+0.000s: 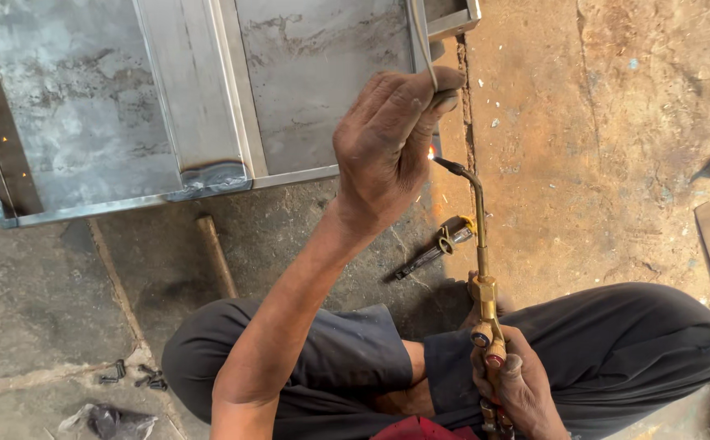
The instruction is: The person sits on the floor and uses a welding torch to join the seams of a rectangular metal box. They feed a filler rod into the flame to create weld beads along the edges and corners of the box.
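My left hand (387, 151) covers most of the flame (431, 152), so I can't see the joint itself; torch (483, 277) base is cut off at the bottom edge. Left fingers pinch a thin rod (422, 37) (bent, running up out of view). Right hand (518, 387) is wrapped round the brass torch at its valves, tip just beside the frame (208, 98) corner. Frame is dull, scuffed sheet steel on a rough concrete floor (599, 163), with a hammer handle (216, 257), pliers (436, 248) and loose screws (139, 376) nearby.

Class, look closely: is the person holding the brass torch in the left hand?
No. The right hand grips the brass torch; the left hand pinches a thin rod.
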